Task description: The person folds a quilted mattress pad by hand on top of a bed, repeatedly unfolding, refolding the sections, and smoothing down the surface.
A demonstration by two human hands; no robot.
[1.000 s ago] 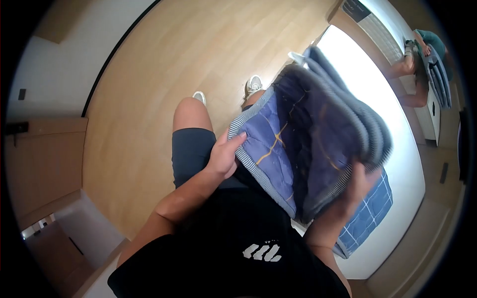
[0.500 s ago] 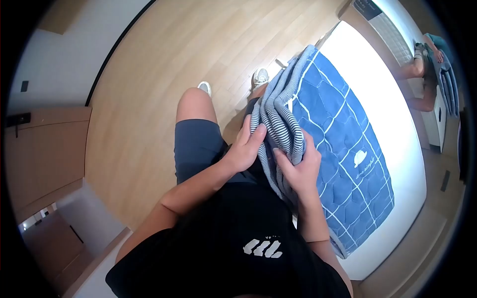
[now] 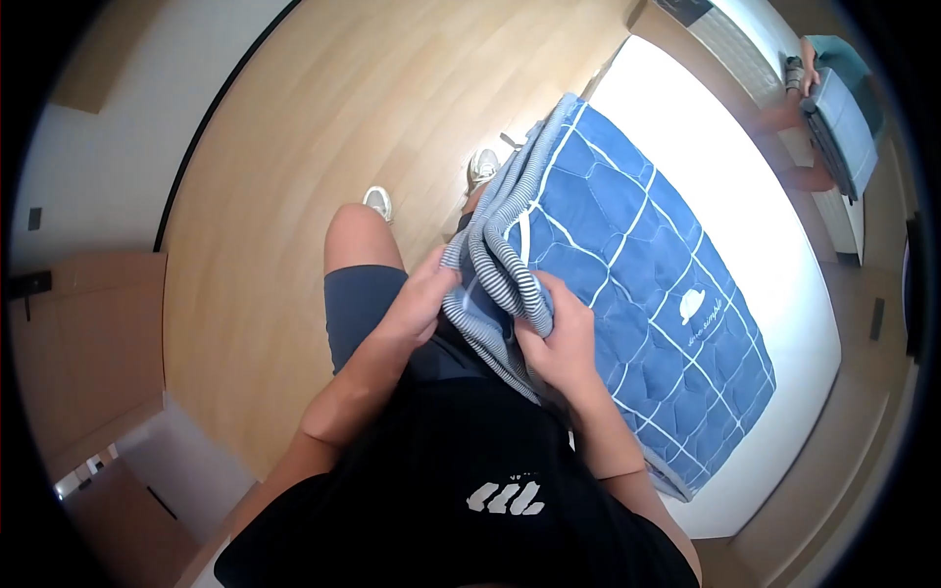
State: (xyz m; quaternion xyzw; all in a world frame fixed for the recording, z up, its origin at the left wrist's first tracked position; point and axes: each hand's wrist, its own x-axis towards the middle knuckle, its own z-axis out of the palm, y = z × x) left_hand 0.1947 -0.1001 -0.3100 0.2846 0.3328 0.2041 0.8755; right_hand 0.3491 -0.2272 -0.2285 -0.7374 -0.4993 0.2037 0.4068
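Observation:
A blue quilted mattress pad [image 3: 613, 225], patterned with white lines and a small white hat print, lies folded in layers on a white mattress [image 3: 784, 284]. Its striped grey-and-white edges face me. My left hand [image 3: 423, 299] is closed on one striped edge. My right hand [image 3: 564, 333] grips the thicker folded layers, thumb on the near side and fingers tucked behind. Between the two hands the layers stand parted, and a blue inner surface shows in the gap. A white strap sits on the pad's edge just beyond my right hand.
At the upper right, another person [image 3: 851, 57] holds a folded grey-blue pad [image 3: 841, 132]. Pale wood flooring [image 3: 265, 245] spreads to my left, up to a white wall. A wooden door [image 3: 98, 333] with a dark handle stands at the far left.
My left hand has moved away from my right, opening a gap between the pad's layers. The other person's folded pad has turned to show its broad face. My view has shifted slightly.

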